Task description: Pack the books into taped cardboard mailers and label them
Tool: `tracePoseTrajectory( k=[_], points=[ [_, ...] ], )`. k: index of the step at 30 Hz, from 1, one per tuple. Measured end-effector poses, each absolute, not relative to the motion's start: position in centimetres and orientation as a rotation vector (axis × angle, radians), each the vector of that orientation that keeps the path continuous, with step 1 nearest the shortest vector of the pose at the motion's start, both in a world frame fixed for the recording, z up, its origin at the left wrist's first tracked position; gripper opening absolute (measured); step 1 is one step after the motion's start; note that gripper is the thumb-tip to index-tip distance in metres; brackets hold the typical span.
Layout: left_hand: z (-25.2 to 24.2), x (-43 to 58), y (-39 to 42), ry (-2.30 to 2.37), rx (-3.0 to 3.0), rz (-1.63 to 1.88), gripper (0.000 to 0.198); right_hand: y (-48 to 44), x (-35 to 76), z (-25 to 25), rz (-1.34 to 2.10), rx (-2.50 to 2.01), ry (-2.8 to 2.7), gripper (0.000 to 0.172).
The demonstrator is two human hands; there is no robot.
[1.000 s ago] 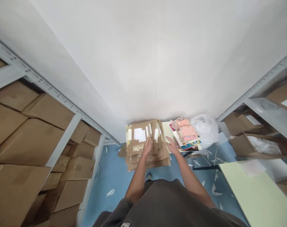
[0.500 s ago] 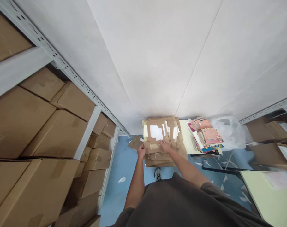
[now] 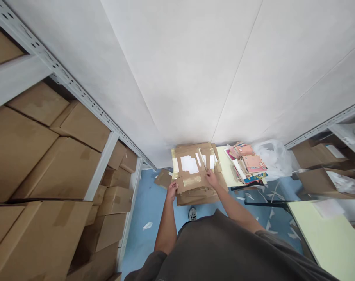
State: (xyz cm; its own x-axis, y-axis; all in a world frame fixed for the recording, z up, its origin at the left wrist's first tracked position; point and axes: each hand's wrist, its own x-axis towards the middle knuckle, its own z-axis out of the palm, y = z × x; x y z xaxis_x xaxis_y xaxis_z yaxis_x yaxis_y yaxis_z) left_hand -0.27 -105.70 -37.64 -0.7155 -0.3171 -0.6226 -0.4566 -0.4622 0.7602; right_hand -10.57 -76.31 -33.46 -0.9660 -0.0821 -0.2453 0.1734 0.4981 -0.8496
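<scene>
Flattened cardboard boxes lie in a pile in front of me. The top flattened cardboard box (image 3: 181, 177) carries white paper labels (image 3: 189, 164) and strips of tape. My left hand (image 3: 172, 189) is closed on its near left corner, fingers pinching the edge. My right hand (image 3: 211, 178) is at the right part of this sheet, its fingers closed at a seam between flaps. More flattened cardboard (image 3: 195, 199) shows underneath, with shiny tape on it.
Books and pink booklets (image 3: 252, 164) are stacked on a pale table (image 3: 224, 156), beside a clear plastic bag (image 3: 273, 160). Shelving with cardboard boxes (image 3: 64, 168) stands at left. Open boxes (image 3: 320, 183) are at right. Paper scraps (image 3: 147, 226) lie on the blue floor.
My right hand has shifted from lying on the cardboard to a seam further right, its fingers now closed. My left hand stays at the near left corner. The view has turned slightly right.
</scene>
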Motion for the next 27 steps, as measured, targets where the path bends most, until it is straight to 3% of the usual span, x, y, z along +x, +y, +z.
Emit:
tracePoseTrajectory(
  k=[7, 12, 17, 22, 27],
  points=[
    [-36.0, 0.0, -105.2, 1.647, -0.997, 2.431, 0.050, -74.9, -11.7, -30.1, -1.740, 0.240, 2.164, 0.041],
    [-33.6, -2.2, -103.8, 1.906, -0.868, 2.331, 0.064, -72.1, -11.4, -27.7, -2.057, 0.165, 1.939, 0.047],
    [-32.3, -4.5, -100.3, 1.972, -0.755, 2.152, 0.050, -68.7, -10.7, -26.1, -2.154, 0.188, 1.923, 0.046],
    [-32.1, -6.1, -95.6, 2.065, -0.811, 2.090, 0.059, -65.1, -9.2, -26.2, -2.160, 0.282, 1.881, 0.051],
    [-31.2, -6.7, -93.1, 2.162, -1.036, 2.046, 0.041, -62.9, -8.5, -27.2, -2.185, 0.389, 1.828, 0.046]
  ],
)
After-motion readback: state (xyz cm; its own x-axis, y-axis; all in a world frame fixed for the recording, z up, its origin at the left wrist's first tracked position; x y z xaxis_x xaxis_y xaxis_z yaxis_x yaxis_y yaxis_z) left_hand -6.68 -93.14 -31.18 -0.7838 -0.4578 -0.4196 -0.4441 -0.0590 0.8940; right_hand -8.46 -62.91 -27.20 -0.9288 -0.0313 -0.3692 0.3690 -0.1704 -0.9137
